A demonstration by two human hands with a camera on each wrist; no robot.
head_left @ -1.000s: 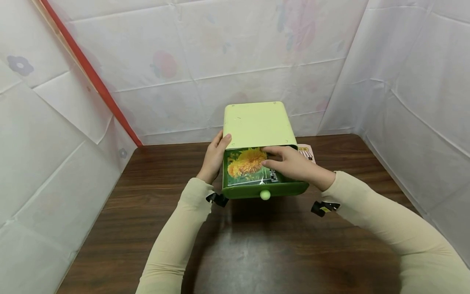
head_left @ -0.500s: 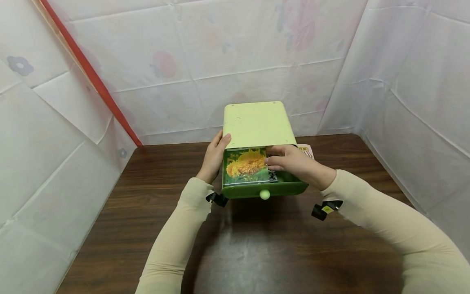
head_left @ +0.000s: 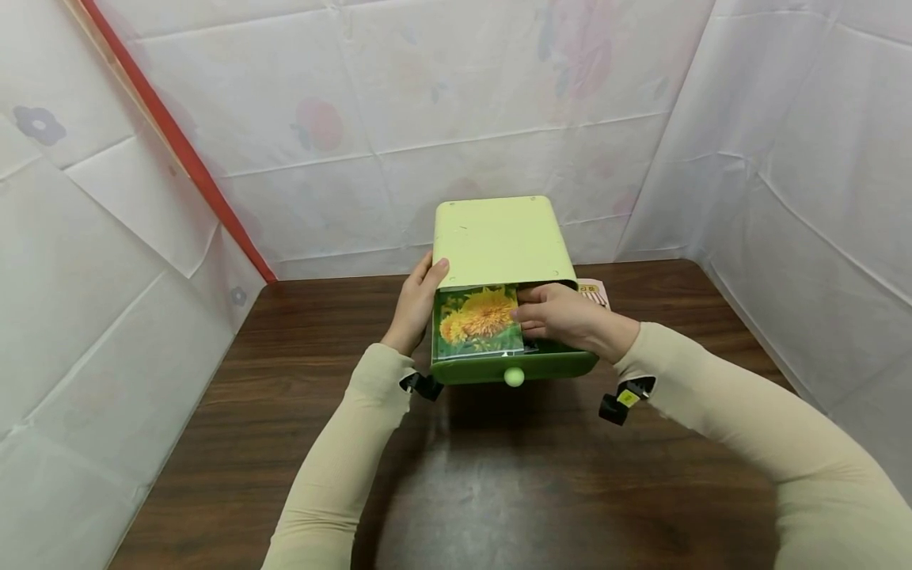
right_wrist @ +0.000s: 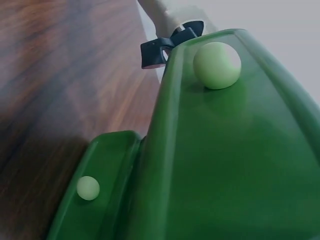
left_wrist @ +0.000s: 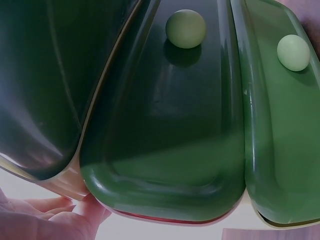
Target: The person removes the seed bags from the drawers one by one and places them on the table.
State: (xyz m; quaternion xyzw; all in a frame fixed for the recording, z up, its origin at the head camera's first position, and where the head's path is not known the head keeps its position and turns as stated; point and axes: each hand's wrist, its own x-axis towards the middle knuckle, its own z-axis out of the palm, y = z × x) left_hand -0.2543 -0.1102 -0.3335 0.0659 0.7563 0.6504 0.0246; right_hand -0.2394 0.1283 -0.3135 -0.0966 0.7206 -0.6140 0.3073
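Note:
A small pale-green cabinet [head_left: 502,237] stands on the table with its dark-green top drawer [head_left: 473,370] pulled out. Inside the drawer, on its left side, lies a glossy flat picture [head_left: 480,323] of orange-yellow flowers. My left hand [head_left: 415,305] rests on the cabinet's left side, thumb on the top edge, fingers along the side; it also shows at the bottom left of the left wrist view. My right hand [head_left: 566,317] reaches into the drawer from the right, its bent fingers by the picture's right edge. Their tips are hidden, so I cannot tell whether they hold anything.
Below the pulled-out drawer, two shut drawers, a middle one [left_wrist: 165,125] and a lower one [left_wrist: 285,125], have round pale knobs. A pink printed packet [head_left: 594,293] lies on the wooden table [head_left: 456,491] behind the cabinet's right side. Floral sheeting [head_left: 399,103] surrounds the table.
The flower picture has shifted and straightened against the drawer's left side, mostly between the two earlier frames. My right hand's fingers have gone lower into the drawer. My left hand has stayed still.

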